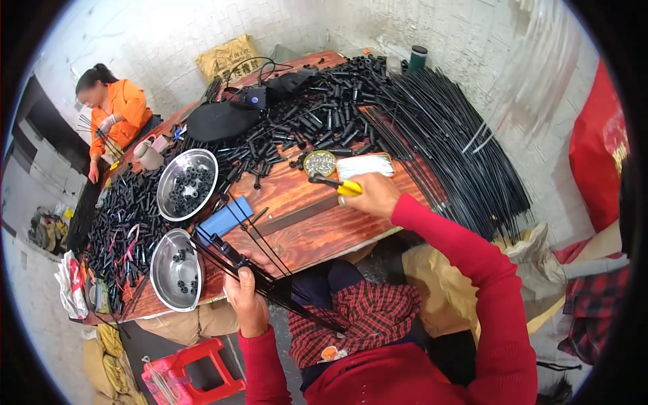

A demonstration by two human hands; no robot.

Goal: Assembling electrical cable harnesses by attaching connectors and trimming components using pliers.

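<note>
Left hand (246, 295): closed around slender, straight black rods (273, 291). Right hand (372, 196): clasped on yellow-handled, dark-headed tool (349, 188), near round, golden-rimmed container (305, 166).

Bare table (287, 187) is left between the blue box (226, 219) and the round tin (319, 164); it is bounded in front by a dark bar (297, 216), with an open strip nearer the edge; the back is blocked by heaped black tubes (327, 120), the right by long rods (459, 142); the front-left approach is crossed by thin rods (289, 298) gripped in the left hand (247, 297).
</note>
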